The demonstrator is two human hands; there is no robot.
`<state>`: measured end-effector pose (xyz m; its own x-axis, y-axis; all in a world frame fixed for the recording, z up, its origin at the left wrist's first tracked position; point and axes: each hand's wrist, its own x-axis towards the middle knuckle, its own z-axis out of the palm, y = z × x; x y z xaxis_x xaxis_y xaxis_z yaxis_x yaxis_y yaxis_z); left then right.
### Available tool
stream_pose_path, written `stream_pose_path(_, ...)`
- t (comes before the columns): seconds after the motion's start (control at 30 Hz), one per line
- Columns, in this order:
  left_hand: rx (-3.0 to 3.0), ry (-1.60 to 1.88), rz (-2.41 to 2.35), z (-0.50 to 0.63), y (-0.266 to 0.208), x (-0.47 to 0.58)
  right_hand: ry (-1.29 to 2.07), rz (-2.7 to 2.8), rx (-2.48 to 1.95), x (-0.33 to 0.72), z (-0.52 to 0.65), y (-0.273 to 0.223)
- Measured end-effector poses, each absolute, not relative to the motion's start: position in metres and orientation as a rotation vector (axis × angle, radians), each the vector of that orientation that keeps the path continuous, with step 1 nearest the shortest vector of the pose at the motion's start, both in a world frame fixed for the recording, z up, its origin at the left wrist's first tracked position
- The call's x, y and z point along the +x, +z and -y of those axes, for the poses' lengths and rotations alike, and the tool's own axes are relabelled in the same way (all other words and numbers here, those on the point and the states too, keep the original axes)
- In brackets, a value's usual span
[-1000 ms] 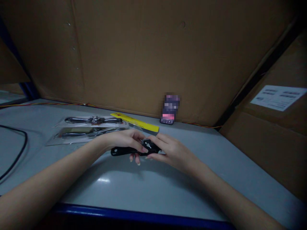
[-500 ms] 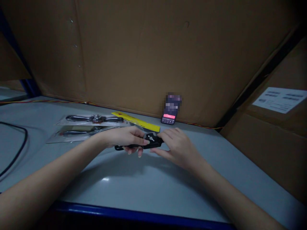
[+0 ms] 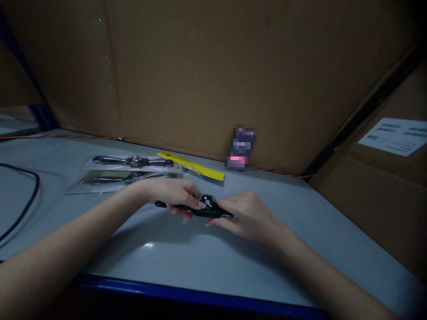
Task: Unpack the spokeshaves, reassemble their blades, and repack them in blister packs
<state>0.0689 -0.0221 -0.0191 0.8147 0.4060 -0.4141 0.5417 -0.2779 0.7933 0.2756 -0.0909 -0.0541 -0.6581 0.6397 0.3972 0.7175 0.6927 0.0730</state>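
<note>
A black spokeshave [image 3: 207,210] is held level above the table, its flat middle with a silvery piece facing up. My left hand [image 3: 173,194] is closed round its left handle, with the thumb on the body and the handle's tip showing past the fingers. My right hand [image 3: 248,214] has its fingers wrapped over the right handle, most of which they hide. Behind my left wrist, two more spokeshaves lie in clear plastic packs, a farther pack [image 3: 135,161] and a nearer pack [image 3: 111,178] partly covered by my arm.
A yellow printed strip [image 3: 190,166] lies behind my hands. A phone [image 3: 240,149] leans against the cardboard wall [image 3: 187,75] at the back. On the left a black cable [image 3: 36,182] curves over the grey table [image 3: 160,262], which has a blue front edge [image 3: 143,291].
My right hand has closed more fully round the right handle and moved slightly down. The spokeshave has shifted a little left and down, its right end tilting lower.
</note>
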Motion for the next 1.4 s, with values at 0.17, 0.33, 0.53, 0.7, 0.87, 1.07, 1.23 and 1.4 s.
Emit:
stream_pose_path(0.17, 1.906, -0.117, -0.727, 0.021, -0.019, 0.068, -0.208, 2.528, -1.133, 0.274, 0.090, -0.051)
stream_pose_path(0.33, 1.899, -0.005, -0.806, 0.025, -0.020, 0.073, -0.401, 2.373, -1.229, 0.276, 0.087, -0.041)
stream_pose_path(0.53, 1.852, -0.080, -0.752, 0.026, -0.024, 0.073, -0.427, 2.566, -1.058, 0.271, 0.087, -0.041)
stream_pose_path(0.7, 1.800, -0.116, -0.654, 0.021, -0.024, 0.068, -0.245, 2.454, -0.905, 0.267, 0.085, -0.051)
stream_pose_path(0.87, 1.729, -0.097, -0.674, 0.021, -0.024, 0.069, -0.027, 2.279, -0.758, 0.265, 0.082, -0.060)
stream_pose_path(1.07, 1.678, -0.042, -0.702, 0.021, -0.024, 0.071, -0.150, 2.232, -0.800, 0.266, 0.080, -0.062)
stream_pose_path(1.23, 1.588, -0.050, -0.702, 0.023, -0.022, 0.074, -0.284, 2.250, -0.777, 0.267, 0.081, -0.063)
stream_pose_path(1.4, 1.606, -0.109, -0.672, 0.024, -0.024, 0.074, -0.264, 2.257, -0.667, 0.266, 0.080, -0.067)
